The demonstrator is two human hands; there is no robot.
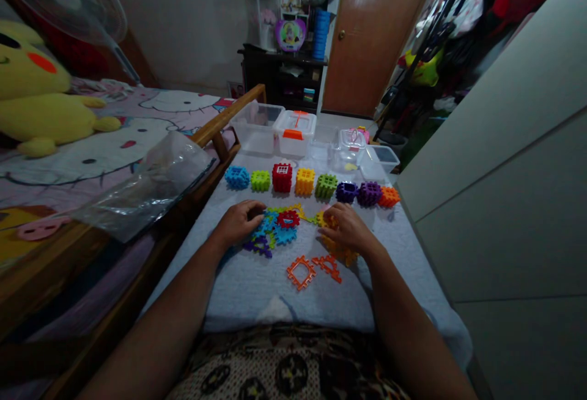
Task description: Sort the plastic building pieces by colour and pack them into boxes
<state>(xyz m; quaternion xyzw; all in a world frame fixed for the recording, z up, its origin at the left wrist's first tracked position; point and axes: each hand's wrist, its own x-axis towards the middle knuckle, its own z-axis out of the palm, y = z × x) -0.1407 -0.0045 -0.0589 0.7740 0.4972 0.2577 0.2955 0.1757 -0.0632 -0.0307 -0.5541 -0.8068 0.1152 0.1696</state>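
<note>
My left hand (239,224) rests at the left side of a loose pile of flat interlocking toy pieces, its thumb and fingers apart. In that pile are blue pieces (285,235), a red piece (288,219) and a purple triangular piece (259,247). My right hand (349,226) is closed over yellow interlocking pieces (331,222); its fingers partly hide them. Orange-yellow pieces (347,255) lie under its palm. Nearer to me are an orange square frame piece (301,273) and an orange triangular piece (329,267).
Beyond the hands stands a row of built blocks, among them a red block (282,178) and a purple block (369,194). Clear plastic boxes (257,131) and a lidded box (296,134) stand behind. A wooden bed rail (206,134) runs along the left; a white cabinet (504,204) flanks the right.
</note>
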